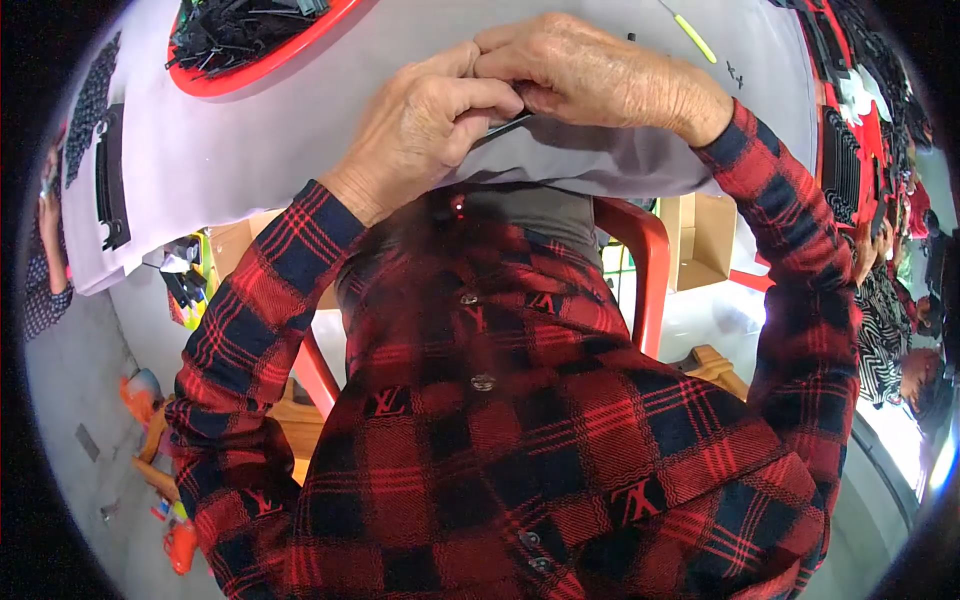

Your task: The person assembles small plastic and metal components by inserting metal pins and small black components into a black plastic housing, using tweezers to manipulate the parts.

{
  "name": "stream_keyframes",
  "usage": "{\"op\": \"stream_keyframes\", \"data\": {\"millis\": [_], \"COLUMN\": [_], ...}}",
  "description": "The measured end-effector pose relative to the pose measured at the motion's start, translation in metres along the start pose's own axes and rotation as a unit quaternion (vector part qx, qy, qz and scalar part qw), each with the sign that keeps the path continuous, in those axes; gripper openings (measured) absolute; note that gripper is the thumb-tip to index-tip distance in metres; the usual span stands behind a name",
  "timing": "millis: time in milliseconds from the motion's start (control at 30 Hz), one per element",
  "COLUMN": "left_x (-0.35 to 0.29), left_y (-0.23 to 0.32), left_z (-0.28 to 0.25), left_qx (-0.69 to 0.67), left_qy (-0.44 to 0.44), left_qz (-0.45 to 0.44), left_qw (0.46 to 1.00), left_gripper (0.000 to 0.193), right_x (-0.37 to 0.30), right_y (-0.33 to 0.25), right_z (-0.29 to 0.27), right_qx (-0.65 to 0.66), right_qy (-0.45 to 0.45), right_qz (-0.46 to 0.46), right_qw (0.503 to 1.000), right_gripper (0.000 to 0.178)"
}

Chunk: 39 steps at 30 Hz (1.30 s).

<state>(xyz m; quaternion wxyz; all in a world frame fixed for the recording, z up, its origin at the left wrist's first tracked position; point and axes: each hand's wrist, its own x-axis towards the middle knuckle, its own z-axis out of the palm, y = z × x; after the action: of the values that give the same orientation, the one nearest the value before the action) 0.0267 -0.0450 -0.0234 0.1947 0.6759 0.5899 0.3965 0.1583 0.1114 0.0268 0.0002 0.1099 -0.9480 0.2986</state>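
Note:
My left hand and my right hand meet over the near edge of the cloth-covered table. Both are closed, with thumbs and fingers pinched together and touching. Between them a thin dark strip shows only in a short piece below the fingertips; the rest is hidden, so its kind cannot be told. Past my left hand stands a red basin heaped with small black plastic-looking pieces.
A tool with a yellow-green handle lies beyond my right hand. Black strips are stacked at the right, and black pieces lie along the left edge. Below the table are a cardboard box and a red chair. Other people sit at both sides.

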Motion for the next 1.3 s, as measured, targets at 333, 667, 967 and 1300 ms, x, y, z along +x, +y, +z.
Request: {"op": "stream_keyframes", "data": {"millis": [333, 667, 967, 1300], "left_x": [0.000, -0.020, -0.035, -0.040], "left_y": [0.000, 0.017, 0.040, 0.035], "left_z": [-0.006, -0.028, -0.019, -0.004], "left_qx": [-0.011, -0.026, 0.105, 0.134], "left_qy": [-0.009, 0.046, 0.103, 0.126], "left_qz": [0.014, -0.030, -0.019, -0.014], "left_qw": [1.000, 0.998, 0.989, 0.983], "left_gripper": [0.015, 0.014, 0.038, 0.034], "right_x": [-0.001, -0.025, -0.094, -0.140], "right_y": [0.007, -0.003, 0.026, 0.053], "right_z": [0.005, -0.005, -0.013, -0.006], "right_qx": [0.026, 0.048, 0.121, 0.035], "right_qy": [0.000, 0.041, 0.366, 0.492], "right_qz": [0.001, 0.125, 0.280, 0.350], "right_qw": [1.000, 0.990, 0.879, 0.796], "right_gripper": [0.021, 0.018, 0.013, 0.008]}}
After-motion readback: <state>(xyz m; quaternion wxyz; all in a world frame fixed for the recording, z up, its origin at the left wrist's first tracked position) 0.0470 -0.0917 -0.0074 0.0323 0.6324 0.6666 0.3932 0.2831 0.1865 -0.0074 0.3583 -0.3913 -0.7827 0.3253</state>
